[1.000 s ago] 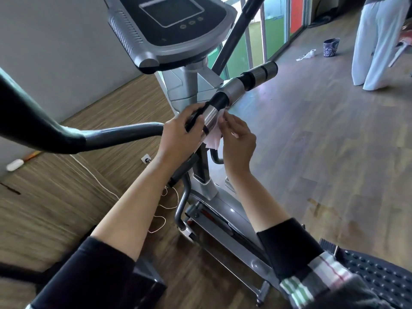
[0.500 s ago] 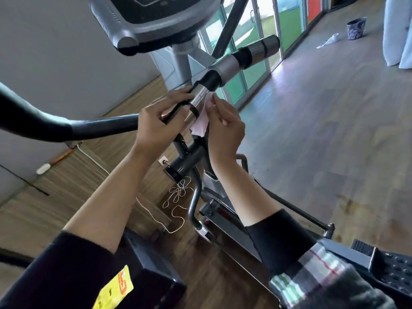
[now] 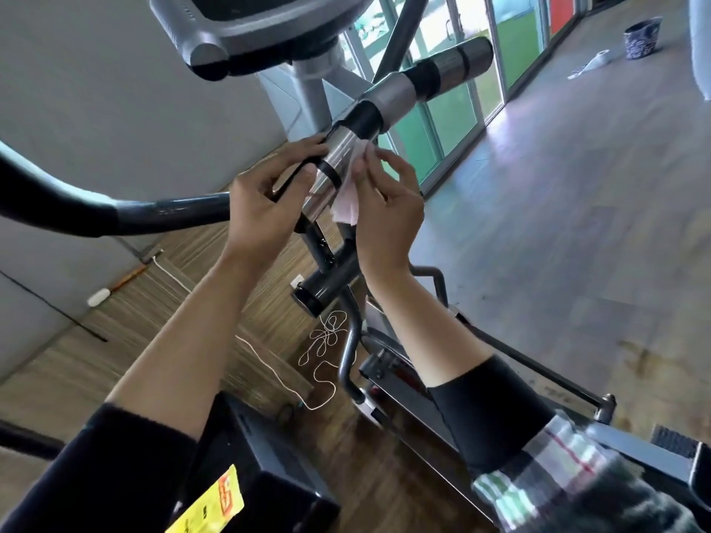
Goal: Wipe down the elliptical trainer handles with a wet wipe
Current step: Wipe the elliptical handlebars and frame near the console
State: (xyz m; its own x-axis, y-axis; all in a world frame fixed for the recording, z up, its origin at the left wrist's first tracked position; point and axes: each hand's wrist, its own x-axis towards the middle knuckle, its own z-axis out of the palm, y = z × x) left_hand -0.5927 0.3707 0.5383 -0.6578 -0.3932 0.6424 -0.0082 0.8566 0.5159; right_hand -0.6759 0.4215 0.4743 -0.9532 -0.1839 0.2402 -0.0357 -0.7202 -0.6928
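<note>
Head view. The elliptical trainer's fixed handle [image 3: 388, 98], a bar banded in silver and black, runs from the frame centre toward 1 o'clock. The left hand [image 3: 261, 201] grips its lower silver section, fingers [image 3: 304, 150] curled round the bar and a black strap [image 3: 292, 178] that crosses it. The right hand [image 3: 388, 209] sits just beside the bar at its 3 o'clock side; its thumb and fingertips pinch a pale pink wet wipe [image 3: 348, 201] and press it against the silver section, the wipe's lower edge hanging free below the fingers. The console [image 3: 246, 36] lies at 12 o'clock, its screen mostly cut off. A long dark moving handle [image 3: 127, 211] sweeps in from 9 o'clock. Below the hands a loose white cord [image 3: 327, 340] lies coiled on the wooden floor [image 3: 577, 225]. At 7 o'clock a yellow label [image 3: 215, 502] with red print sits on a black box [image 3: 269, 475]; the writing is too blurred to read. A patterned blue pot [image 3: 641, 37] stands on the floor at 2 o'clock, near a white scrap [image 3: 592, 61]. No brand name is legible on the machine
</note>
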